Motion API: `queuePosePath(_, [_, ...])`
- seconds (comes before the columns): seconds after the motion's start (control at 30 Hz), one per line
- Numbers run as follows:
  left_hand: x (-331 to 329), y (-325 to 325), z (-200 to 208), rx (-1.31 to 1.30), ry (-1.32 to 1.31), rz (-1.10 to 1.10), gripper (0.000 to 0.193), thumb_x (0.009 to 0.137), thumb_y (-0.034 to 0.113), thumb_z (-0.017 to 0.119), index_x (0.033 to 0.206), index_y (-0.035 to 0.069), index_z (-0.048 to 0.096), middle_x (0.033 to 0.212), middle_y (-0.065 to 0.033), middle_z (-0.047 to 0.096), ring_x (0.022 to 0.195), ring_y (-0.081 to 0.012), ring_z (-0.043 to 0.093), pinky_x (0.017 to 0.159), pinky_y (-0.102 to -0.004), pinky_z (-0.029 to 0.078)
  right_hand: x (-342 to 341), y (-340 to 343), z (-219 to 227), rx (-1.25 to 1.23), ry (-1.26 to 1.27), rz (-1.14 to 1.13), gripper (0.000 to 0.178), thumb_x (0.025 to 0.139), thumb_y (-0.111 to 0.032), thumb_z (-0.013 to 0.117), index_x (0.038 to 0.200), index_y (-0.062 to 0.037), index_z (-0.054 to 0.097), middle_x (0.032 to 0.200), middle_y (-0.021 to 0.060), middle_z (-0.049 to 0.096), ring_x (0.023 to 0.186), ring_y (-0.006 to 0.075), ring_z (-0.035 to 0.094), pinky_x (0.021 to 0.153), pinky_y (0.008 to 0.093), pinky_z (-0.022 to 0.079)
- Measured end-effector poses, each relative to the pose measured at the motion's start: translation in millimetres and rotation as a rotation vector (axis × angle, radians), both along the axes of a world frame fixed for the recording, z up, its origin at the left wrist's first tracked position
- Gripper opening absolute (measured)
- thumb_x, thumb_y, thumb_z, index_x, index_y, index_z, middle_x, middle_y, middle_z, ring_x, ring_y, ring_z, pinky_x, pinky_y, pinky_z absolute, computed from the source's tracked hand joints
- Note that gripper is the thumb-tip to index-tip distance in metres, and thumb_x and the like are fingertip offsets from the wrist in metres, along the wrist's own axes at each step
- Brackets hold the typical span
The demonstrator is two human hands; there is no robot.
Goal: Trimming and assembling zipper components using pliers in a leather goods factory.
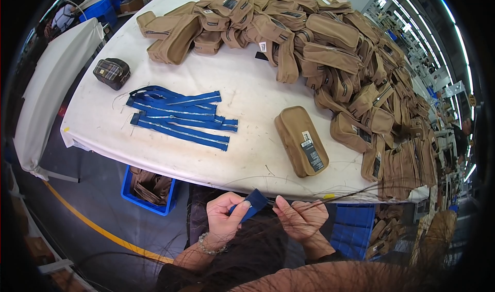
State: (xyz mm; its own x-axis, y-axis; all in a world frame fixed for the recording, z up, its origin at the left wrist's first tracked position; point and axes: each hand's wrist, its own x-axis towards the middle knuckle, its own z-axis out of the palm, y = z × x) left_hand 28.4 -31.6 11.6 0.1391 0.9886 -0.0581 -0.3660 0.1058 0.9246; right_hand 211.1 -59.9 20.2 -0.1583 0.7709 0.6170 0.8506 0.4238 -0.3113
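Note:
My left hand (225, 215) pinches a short blue zipper strip (255, 203) between thumb and fingers, just off the table's near edge. Close to the strip's right side, my right hand (302, 220) is closed with thumb and fingertip together. Something thin and dark shows at its fingertips, too small to name. On the white table, several blue zippers (178, 117) lie in a loose stack, their ends fanned toward the right. A brown fabric pouch (295, 129) with a dark label lies apart, beyond my right hand.
A large heap of brown pouches (330, 60) covers the far and right parts of the white-covered table (206, 163). At the table's left stands a small plaid pouch (112, 74). Below are a blue crate (166, 207) of brown pieces and, on the right, a blue bin (352, 227).

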Motion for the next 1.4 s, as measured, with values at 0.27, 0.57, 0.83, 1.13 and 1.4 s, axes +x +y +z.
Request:
queuePosePath(0.27, [-3,0,4,-0.072,-0.015,-0.013,0.008,0.083,0.004,0.061,0.079,-0.001,0.058,0.063,-0.0011,0.058,0.044,0.0010,0.043,0.038,-0.0137,0.032,0,10,13,0.174,-0.207,0.064,0.034,0.061,-0.016,0.076,0.093,-0.0128,0.068,0.054,-0.0051,0.033,0.040,0.0087,0.029,0.042,0.0244,0.019])
queuePosePath(0.57, [0,-2,4,-0.076,-0.003,0.000,0.007,0.083,0.004,0.061,0.079,-0.001,0.058,0.063,-0.0007,0.058,0.044,0.0008,0.043,0.039,-0.0138,0.032,6,2,-14,0.058,0.000,0.031,0.034,0.060,-0.015,0.076,0.093,-0.0126,0.069,0.054,-0.0052,0.035,0.040,0.0086,0.030,0.042,0.0244,0.020])
queuePosePath(0.83, [0,-2,-1,0.009,0.024,0.022,0.007,0.083,0.003,0.061,0.079,-0.001,0.058,0.063,-0.0011,0.058,0.045,0.0005,0.044,0.039,-0.0138,0.033,2,-1,-1,-0.010,-0.050,0.040,0.036,0.059,-0.014,0.077,0.094,-0.0127,0.068,0.056,-0.0065,0.042,0.042,0.0081,0.036,0.043,0.0244,0.023])
queuePosePath(1.13, [-2,-2,1,0.047,0.017,0.012,0.007,0.083,0.003,0.060,0.079,-0.002,0.058,0.064,-0.0013,0.058,0.046,0.0003,0.044,0.041,-0.0142,0.033,1,10,4,-0.087,0.255,0.153,0.038,0.059,-0.014,0.078,0.095,-0.0111,0.068,0.055,-0.0048,0.047,0.043,0.0089,0.041,0.043,0.0244,0.024])
queuePosePath(1.4, [2,-3,3,-0.032,0.040,0.022,0.015,0.084,0.010,0.060,0.075,-0.001,0.056,0.059,-0.0004,0.054,0.044,-0.0006,0.042,0.039,-0.0158,0.032,-1,7,11,0.138,-0.168,0.028,0.038,0.058,-0.014,0.078,0.095,-0.0135,0.068,0.056,-0.0065,0.043,0.041,0.0067,0.037,0.042,0.0239,0.022])
